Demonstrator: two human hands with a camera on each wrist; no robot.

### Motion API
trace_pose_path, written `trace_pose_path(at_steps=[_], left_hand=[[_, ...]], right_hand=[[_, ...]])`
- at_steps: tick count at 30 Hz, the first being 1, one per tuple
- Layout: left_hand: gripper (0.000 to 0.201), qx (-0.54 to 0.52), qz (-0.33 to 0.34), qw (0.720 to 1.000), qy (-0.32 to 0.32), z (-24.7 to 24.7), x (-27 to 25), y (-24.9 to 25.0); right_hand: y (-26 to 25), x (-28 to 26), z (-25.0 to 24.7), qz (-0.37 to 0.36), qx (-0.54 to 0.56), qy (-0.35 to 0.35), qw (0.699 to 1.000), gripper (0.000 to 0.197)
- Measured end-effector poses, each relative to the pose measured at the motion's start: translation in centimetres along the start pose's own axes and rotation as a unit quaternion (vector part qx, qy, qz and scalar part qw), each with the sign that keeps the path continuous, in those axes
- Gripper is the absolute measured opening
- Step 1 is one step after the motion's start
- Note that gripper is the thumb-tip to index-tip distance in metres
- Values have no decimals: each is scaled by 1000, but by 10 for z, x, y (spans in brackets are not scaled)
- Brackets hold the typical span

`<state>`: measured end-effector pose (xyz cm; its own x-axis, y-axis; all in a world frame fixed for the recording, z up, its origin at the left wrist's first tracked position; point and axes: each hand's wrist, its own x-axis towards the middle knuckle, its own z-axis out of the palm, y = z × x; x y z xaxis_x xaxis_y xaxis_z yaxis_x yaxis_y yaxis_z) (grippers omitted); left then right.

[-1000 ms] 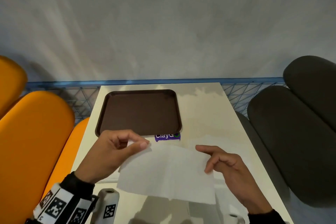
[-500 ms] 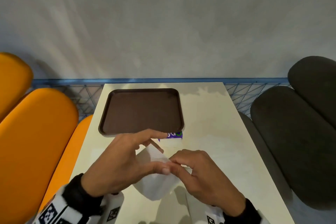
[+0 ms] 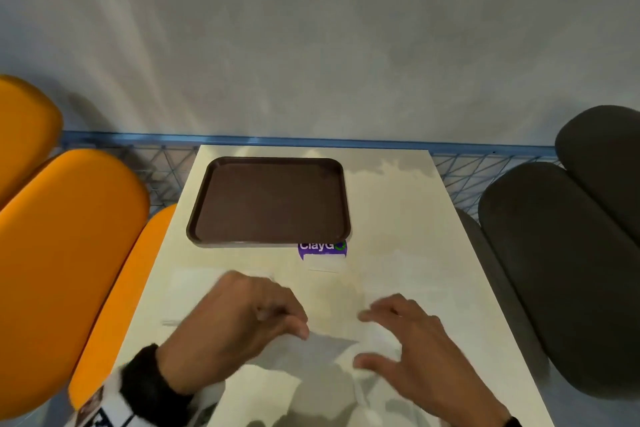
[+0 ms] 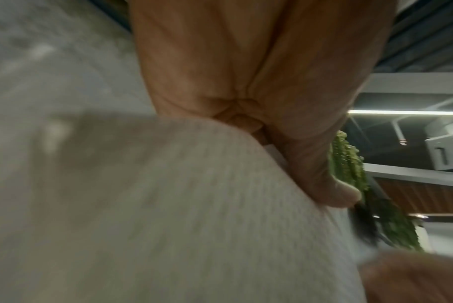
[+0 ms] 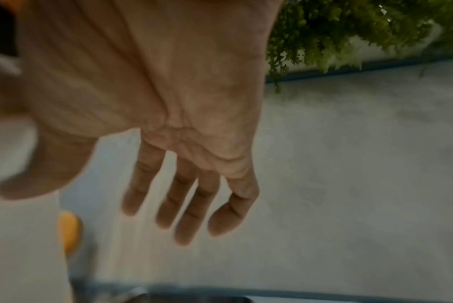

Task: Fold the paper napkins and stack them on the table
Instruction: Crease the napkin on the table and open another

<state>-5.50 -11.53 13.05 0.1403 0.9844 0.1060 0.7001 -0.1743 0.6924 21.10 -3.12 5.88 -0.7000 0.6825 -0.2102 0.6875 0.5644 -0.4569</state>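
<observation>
Left hand (image 3: pixel 239 326) pinches the napkin (image 3: pixel 322 348) at the table's (image 3: pixel 398 218) near edge — right hand (image 3: pixel 415 354) splayed.

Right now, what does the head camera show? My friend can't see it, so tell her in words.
Two hands work a white napkin at the near edge of a pale table: the left hand grips it, the right hand is spread open beside it. Farther back sits a brown tray, with orange seats left and dark seats right.
</observation>
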Motion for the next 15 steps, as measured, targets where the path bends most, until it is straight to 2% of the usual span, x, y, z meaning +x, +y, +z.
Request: trace_pose_path(at_steps=[2,4,5,8,9,10,11,12,13,14,15], left_hand=[[26,11,21,997,-70,18,0,4],[27,6,25,997,-73,22,-1,4],[22,1,16,999,-39,16,-2,5],[6,-62,-74,988,117,-10,-10,-2],[13,-98,-109,982,117,-16,-14,-7],[28,-121,-143,980,67,-20,-17,-8],[43,-125,-171,977,-9,-18,-20,-11],[50,-129,-184,970,-88,-12,-23,-15],[43,-143,-185,963,-136,-3,-28,-23],[26,-165,-189,958,-137,4,-32,-33],[11,-187,-202,955,-111,8,-37,-44]], right_hand=[[-30,5,0,-42,49,-22,998,62],[-47,11,10,-115,111,-5,987,32],[-50,12,13,-123,146,6,981,29],[-46,11,15,-109,182,12,977,43],[-47,11,14,-113,180,10,977,45],[-50,12,13,-115,180,-1,977,48],[-53,15,14,-121,184,-10,975,49],[-59,20,15,-120,189,-23,974,49],[-64,26,18,-110,197,-39,973,49],[-68,33,22,-91,215,-59,971,48],[-67,40,28,-69,238,-81,965,46]])
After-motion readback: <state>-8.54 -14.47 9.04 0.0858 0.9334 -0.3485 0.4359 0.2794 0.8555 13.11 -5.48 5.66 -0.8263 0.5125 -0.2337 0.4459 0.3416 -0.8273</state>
